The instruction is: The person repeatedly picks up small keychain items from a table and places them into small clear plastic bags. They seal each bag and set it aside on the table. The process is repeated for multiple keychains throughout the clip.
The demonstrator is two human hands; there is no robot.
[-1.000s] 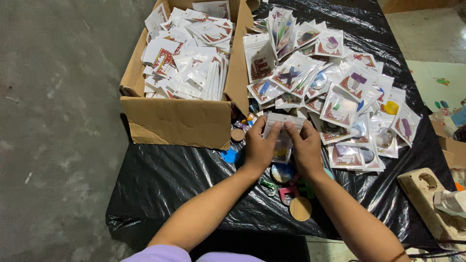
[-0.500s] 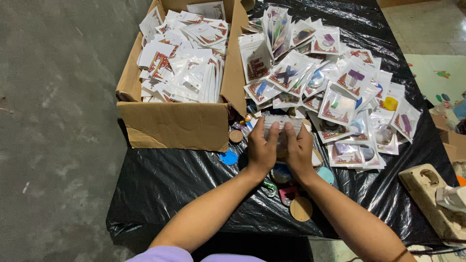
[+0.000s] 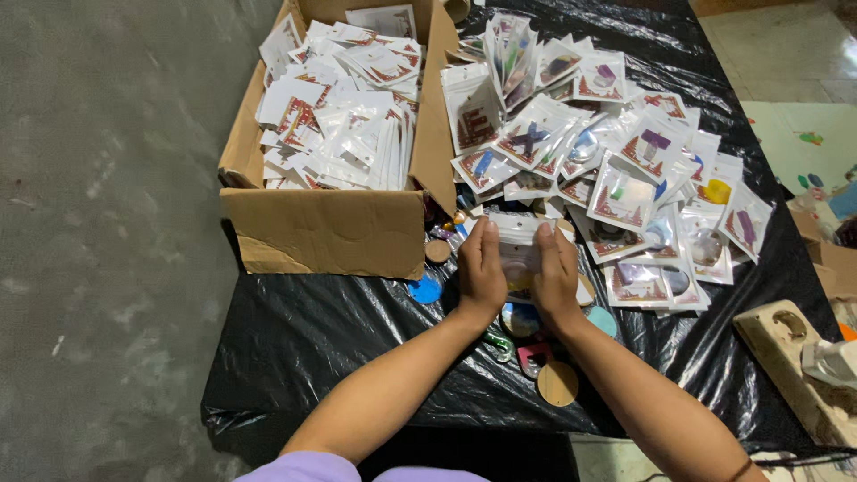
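Round wooden disc point(image 3: 558, 384) lain flat on crinkled glossy black plastic sheet point(image 3: 312, 330) | small clear packet point(image 3: 520, 253) gripped above the sheet, fingers curled round both edges by left hand point(image 3: 482, 272) and right hand point(image 3: 555, 277) | loose clear packets point(image 3: 625, 152) heaped beyond | open cardboard box point(image 3: 326, 234) packed with packets, far left.

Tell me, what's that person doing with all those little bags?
A person holds one small clear packet between the left hand and right hand, over a table covered in black plastic. On the left, a cardboard box is full of similar packets. A loose pile of packets lies to the right. Small round pieces lie on the plastic near the wrists.
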